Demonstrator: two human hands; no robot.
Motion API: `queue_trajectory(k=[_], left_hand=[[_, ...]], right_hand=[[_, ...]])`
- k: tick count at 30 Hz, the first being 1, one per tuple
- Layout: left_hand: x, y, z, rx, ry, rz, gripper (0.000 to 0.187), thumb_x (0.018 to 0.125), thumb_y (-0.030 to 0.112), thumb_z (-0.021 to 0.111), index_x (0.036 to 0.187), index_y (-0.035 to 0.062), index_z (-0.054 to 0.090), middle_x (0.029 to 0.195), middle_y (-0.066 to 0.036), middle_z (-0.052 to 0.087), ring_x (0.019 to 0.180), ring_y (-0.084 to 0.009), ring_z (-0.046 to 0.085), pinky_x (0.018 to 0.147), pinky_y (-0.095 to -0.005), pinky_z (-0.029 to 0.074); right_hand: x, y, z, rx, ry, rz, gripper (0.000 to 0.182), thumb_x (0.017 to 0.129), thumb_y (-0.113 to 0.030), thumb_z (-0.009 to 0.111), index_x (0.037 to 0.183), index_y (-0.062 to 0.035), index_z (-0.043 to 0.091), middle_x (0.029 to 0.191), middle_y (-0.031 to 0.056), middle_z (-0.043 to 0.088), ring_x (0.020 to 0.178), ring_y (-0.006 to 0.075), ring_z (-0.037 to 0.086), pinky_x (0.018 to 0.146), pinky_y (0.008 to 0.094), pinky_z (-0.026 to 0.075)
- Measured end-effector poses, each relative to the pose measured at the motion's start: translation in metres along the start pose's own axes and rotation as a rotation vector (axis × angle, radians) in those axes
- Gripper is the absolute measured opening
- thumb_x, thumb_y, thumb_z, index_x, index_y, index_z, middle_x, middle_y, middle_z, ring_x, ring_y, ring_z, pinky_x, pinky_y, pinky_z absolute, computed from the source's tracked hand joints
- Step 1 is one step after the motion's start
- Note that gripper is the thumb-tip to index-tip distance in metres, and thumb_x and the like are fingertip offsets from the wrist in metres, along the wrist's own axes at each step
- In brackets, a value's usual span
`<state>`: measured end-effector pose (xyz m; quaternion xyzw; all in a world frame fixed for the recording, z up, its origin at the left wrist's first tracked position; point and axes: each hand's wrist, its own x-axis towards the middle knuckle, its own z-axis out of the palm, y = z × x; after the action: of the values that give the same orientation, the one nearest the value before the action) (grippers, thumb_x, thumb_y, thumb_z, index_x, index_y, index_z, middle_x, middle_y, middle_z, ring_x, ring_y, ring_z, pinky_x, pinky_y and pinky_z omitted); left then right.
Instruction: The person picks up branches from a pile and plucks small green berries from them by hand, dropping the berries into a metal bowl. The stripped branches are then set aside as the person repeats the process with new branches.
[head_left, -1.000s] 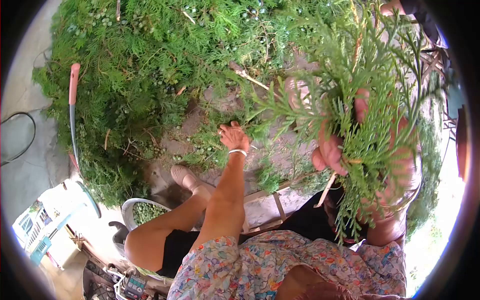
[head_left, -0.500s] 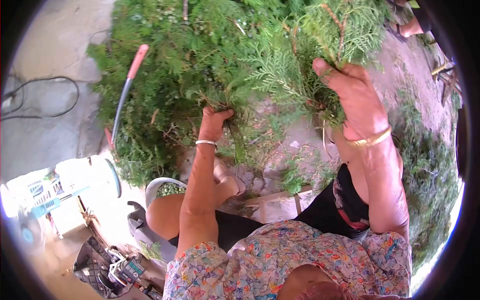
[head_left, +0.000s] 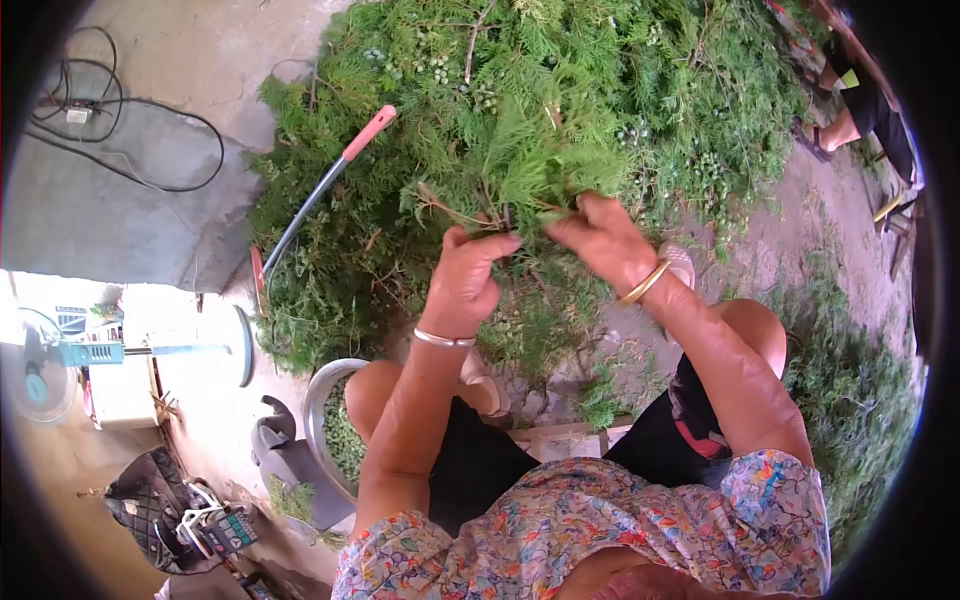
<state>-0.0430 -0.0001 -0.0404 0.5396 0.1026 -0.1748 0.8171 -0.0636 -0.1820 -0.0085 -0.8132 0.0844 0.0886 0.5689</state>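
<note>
L hand (head_left: pixel 466 285) & R hand (head_left: pixel 606 246), side by side, fingers pinching green sprigs (head_left: pixel 530 178) nr leafy pile (head_left: pixel 690 145); bowl (head_left: pixel 318 415) w/ green berries (head_left: pixel 343 432) by L knee (head_left: pixel 370 395).

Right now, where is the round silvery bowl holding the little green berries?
In the head view, the round silvery bowl of small green berries is at lower left, beside the person's bare left knee, below the leafy green branch pile.

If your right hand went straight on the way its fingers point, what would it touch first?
Probably the leafy sprigs right by the fingers of the right hand; depth to anything beyond is unclear.
</note>
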Motion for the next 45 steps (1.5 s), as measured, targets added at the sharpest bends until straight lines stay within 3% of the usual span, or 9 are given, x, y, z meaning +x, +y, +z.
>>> queue_trajectory(k=[3,5,9,11,19,28,33,38,45], left_hand=[[-0.006,-0.013,0.018,-0.098,-0.041,-0.005,0.026,0.071,-0.003,0.063,0.096,0.0007,0.061,0.094,-0.006,0.064,0.076,-0.0179,0.060,0.077,-0.0300,0.044],[-0.013,-0.020,0.014,0.433,-0.184,0.531,0.025,0.075,-0.001,0.062,0.100,-0.0015,0.059,0.091,-0.008,0.063,0.077,-0.0171,0.058,0.075,-0.0288,0.044],[-0.040,0.020,0.030,0.924,-0.345,0.557,0.031,0.081,0.003,0.057,0.111,-0.0037,0.052,0.096,-0.009,0.059,0.094,-0.0175,0.054,0.077,-0.0297,0.045],[-0.032,0.020,0.034,-0.085,-0.423,-0.148,0.042,0.081,0.004,0.056,0.121,-0.0009,0.044,0.106,-0.009,0.056,0.100,-0.0198,0.053,0.084,-0.0341,0.045],[-0.022,0.038,0.005,-0.146,-0.433,0.053,0.035,0.081,0.008,0.056,0.114,-0.0061,0.050,0.116,-0.025,0.052,0.103,-0.0328,0.055,0.082,-0.0497,0.050],[0.019,0.019,-0.082,-0.126,0.029,-0.086,0.023,0.083,0.015,0.059,0.097,-0.0034,0.055,0.091,-0.019,0.060,0.085,-0.0305,0.060,0.069,-0.0348,0.051],[0.046,-0.040,-0.110,0.036,0.114,-0.222,0.020,0.082,0.014,0.061,0.092,-0.0023,0.057,0.086,-0.016,0.061,0.078,-0.0270,0.061,0.064,-0.0328,0.051],[0.097,-0.194,-0.230,1.050,-0.153,-0.065,0.016,0.068,0.007,0.066,0.055,0.0022,0.059,0.064,-0.014,0.061,0.057,-0.0208,0.061,0.050,-0.0322,0.048],[0.040,-0.291,-0.179,1.338,0.110,-0.152,0.045,0.061,0.013,0.072,0.103,0.0024,0.058,0.096,-0.022,0.059,0.090,-0.0339,0.058,0.079,-0.0395,0.048]], right_hand=[[-0.003,0.004,0.014,-0.047,-0.210,-0.155,0.048,0.069,-0.030,0.070,0.089,0.0106,0.054,0.081,0.0229,0.062,0.074,0.0314,0.062,0.067,0.0368,0.048],[0.004,0.022,0.026,-0.120,-0.194,-0.137,0.059,0.057,-0.032,0.078,0.091,0.0095,0.056,0.082,0.0219,0.063,0.076,0.0292,0.062,0.069,0.0346,0.049],[0.013,0.026,0.024,0.081,-0.173,-0.230,0.059,0.055,-0.029,0.078,0.094,0.0094,0.056,0.081,0.0222,0.062,0.074,0.0264,0.062,0.067,0.0344,0.049],[0.013,0.028,0.025,0.172,-0.094,-0.151,0.053,0.057,-0.028,0.078,0.087,0.0100,0.057,0.076,0.0211,0.062,0.068,0.0216,0.060,0.061,0.0338,0.048],[0.020,0.025,0.006,0.731,-0.006,0.093,0.022,0.072,-0.008,0.069,0.088,0.0064,0.064,0.082,0.0112,0.066,0.069,0.0175,0.063,0.064,0.0288,0.051],[0.019,0.012,-0.019,0.981,0.056,0.176,0.031,0.079,-0.018,0.065,0.103,0.0003,0.061,0.097,0.0081,0.063,0.090,0.0191,0.059,0.080,0.0348,0.049],[0.012,0.011,-0.027,0.976,0.137,0.224,0.027,0.078,-0.014,0.066,0.099,0.0014,0.060,0.093,0.0099,0.063,0.082,0.0206,0.060,0.075,0.0332,0.051],[0.006,0.020,-0.050,1.056,0.099,0.205,0.025,0.078,-0.013,0.067,0.096,0.0017,0.059,0.092,0.0105,0.063,0.083,0.0211,0.061,0.076,0.0325,0.052],[-0.002,0.031,-0.094,1.055,0.266,0.176,0.024,0.081,-0.007,0.062,0.104,0.0023,0.060,0.100,0.0126,0.063,0.088,0.0201,0.062,0.080,0.0309,0.051]])
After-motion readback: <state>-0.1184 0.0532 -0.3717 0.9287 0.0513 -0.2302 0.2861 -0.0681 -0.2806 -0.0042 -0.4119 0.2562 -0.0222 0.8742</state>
